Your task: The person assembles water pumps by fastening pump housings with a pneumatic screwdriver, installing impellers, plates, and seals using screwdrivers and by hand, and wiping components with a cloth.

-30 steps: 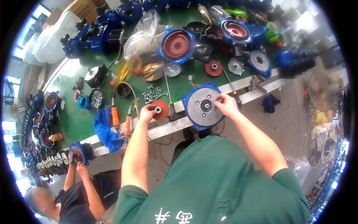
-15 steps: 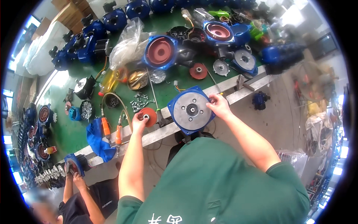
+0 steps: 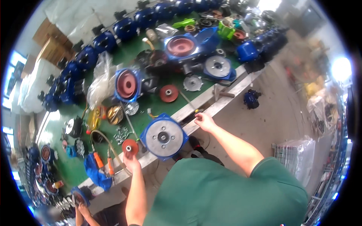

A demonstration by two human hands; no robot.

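Observation:
My left hand (image 3: 132, 162) holds a red-brown impeller disc (image 3: 129, 147) with a metal hub, over the near edge of the bench. To its right is a blue motor (image 3: 164, 137) with a round grey metal face and a shaft at its centre; neither hand grips it. My right hand (image 3: 204, 122) is beyond the motor at the bench edge, fingers curled together. Its fingertips are beside the yellow end of a thin rod-like tool (image 3: 190, 103); whether they grip it is too small to tell. Another red-brown disc (image 3: 169, 93) lies farther back on the bench.
Loose screws (image 3: 121, 135), a blue pump housing (image 3: 127, 85), a hammer (image 3: 224, 92) and orange-handled power drivers (image 3: 98, 160) lie on the green bench (image 3: 109, 122). Blue motors (image 3: 125, 28) line its back. A co-worker's hands (image 3: 82, 209) work on a blue part at lower left.
My right hand has left the motor's rim for the yellow end of the rod-like tool. My left hand still holds the disc, now tilted up. The view has shifted.

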